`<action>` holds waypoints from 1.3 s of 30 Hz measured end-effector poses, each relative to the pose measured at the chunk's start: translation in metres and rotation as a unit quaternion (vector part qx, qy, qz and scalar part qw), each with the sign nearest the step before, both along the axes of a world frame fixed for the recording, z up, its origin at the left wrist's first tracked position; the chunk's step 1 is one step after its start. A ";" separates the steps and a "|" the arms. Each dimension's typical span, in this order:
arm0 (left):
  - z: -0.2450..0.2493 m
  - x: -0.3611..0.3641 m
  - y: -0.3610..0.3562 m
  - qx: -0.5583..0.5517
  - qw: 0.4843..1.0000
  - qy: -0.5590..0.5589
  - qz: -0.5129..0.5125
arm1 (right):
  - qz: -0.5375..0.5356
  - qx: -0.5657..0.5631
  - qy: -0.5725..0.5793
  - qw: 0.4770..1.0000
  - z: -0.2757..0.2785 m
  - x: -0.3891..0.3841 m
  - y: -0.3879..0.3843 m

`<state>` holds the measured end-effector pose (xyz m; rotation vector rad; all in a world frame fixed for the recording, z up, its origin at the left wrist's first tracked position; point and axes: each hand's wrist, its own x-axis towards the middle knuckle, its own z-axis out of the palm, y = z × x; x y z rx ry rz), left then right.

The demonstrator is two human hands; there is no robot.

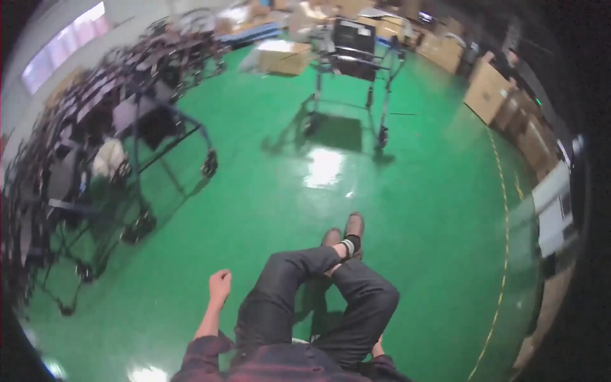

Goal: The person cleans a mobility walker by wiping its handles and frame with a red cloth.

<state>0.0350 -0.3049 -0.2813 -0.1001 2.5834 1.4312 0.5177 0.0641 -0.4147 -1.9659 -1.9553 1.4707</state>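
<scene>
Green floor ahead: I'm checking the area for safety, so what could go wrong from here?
The wheeled frame might roll if bumped; I can't see whether its wheels are locked.
Pulling one from the crowded frames at the left could snag its neighbours.
The seated person's shoes are close together, ankles apparently crossed, so rising hastily could mean a stumble.

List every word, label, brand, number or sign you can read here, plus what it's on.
No readable text anywhere in view.
Pale label-like patch on the black panel of the wheeled frame at the top: too small and blurred to read.
Cardboard box on the floor and upright cardboard box at right: no legible print.
</scene>
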 end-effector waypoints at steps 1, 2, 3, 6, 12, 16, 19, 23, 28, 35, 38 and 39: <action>0.014 0.002 0.005 -0.003 1.000 -0.006 -0.021 | 0.009 -0.006 -0.002 1.000 0.001 0.011 0.006; 0.016 0.011 0.001 -0.004 1.000 -0.011 -0.024 | 0.016 -0.010 -0.004 1.000 0.002 0.018 0.009; 0.013 0.013 0.001 -0.008 1.000 0.004 0.008 | 0.025 -0.014 -0.005 1.000 0.004 0.024 0.015; 0.036 0.000 -0.003 -0.014 1.000 0.010 -0.007 | 0.046 -0.013 -0.002 0.999 0.008 0.029 0.038; 0.046 -0.016 -0.033 -0.029 0.997 0.065 0.034 | 0.081 -0.001 0.029 0.996 -0.004 0.017 0.069; 0.034 0.009 -0.052 -0.048 0.998 0.035 0.024 | 0.065 0.035 0.089 0.993 -0.009 0.024 0.067; -0.014 0.049 -0.071 -0.014 1.000 0.016 0.022 | 0.041 0.046 0.098 0.993 -0.004 0.032 0.046; -0.039 0.098 -0.082 0.031 0.990 -0.132 0.030 | 0.061 0.061 -0.003 0.996 0.028 0.011 0.014; -0.025 0.105 -0.066 0.077 0.985 -0.147 0.036 | 0.013 -0.062 0.036 0.997 0.096 -0.018 0.015; -0.028 0.144 -0.118 0.100 0.984 -0.113 0.094 | -0.035 -0.218 0.116 0.968 0.119 0.027 -0.003; -0.043 0.156 -0.141 0.077 0.992 -0.086 0.053 | -0.029 -0.221 0.124 0.967 0.115 0.031 -0.008; -0.043 0.159 -0.143 0.069 0.993 -0.085 0.047 | -0.027 -0.230 0.122 0.965 0.114 0.030 -0.009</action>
